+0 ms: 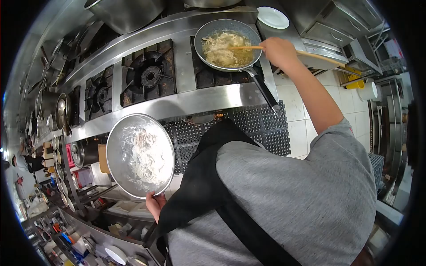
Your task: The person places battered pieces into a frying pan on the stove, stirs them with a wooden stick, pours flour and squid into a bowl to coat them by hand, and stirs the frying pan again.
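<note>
My right hand (279, 52) is closed round a long wooden stick-like utensil (313, 56), whose far end is in the food in a frying pan (202, 53). Pale, battered-looking pieces (222, 48) lie in yellowish oil in that pan, which sits on a burner with its black handle (265, 91) pointing toward me. Down on the left, my left hand (155, 204) grips the near rim of a large metal bowl (116, 150). White floury pieces (148, 155) are in the bowl, which is held off the stove's front edge.
Two bare burners (151, 76) are left of the pan. A large pot (126, 13) stands behind them, and a white plate (273, 17) lies right of the pan. Shelves with pots and containers line the left. Far left, another person (31, 163) is visible.
</note>
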`<state>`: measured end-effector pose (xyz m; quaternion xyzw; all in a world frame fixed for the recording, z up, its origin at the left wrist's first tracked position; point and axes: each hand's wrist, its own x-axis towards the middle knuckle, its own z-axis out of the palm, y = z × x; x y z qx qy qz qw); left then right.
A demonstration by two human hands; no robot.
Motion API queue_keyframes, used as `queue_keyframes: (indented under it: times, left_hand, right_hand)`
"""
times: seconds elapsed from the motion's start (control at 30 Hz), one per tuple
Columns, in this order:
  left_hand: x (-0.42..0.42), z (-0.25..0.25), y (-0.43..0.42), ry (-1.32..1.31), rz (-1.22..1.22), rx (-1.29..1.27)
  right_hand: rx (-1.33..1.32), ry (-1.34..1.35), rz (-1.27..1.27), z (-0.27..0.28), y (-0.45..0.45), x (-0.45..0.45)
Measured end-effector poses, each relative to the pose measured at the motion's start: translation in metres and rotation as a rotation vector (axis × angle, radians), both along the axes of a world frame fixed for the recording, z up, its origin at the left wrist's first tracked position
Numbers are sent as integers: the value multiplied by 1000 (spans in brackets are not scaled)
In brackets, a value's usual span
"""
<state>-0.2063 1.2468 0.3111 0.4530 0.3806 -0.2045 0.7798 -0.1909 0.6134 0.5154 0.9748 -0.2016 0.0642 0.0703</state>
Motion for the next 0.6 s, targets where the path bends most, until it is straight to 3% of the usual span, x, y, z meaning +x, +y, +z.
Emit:
queue_keyframes:
  times: [0.07, 0.17, 0.3, 0.37, 0.5, 0.6]
  left_hand:
    - [-21, 2, -1, 17, 44, 46]
    - [-35, 9, -17, 14, 104, 91]
    - [-76, 0, -3, -12, 109, 59]
    - [-78, 32, -41, -17, 179, 70]
    - [-106, 35, -39, 43, 190, 135]
    - [-106, 29, -57, 33, 246, 118]
  right_hand:
    - [-181, 6, -77, -7, -17, 4]
    - [-179, 61, -20, -49, -61, 14]
    - [-59, 105, 28, -31, -26, -9]
    - [37, 170, 2, -20, -23, -6]
    - [-39, 130, 64, -29, -27, -12]
    - [-121, 201, -107, -33, -66, 6]
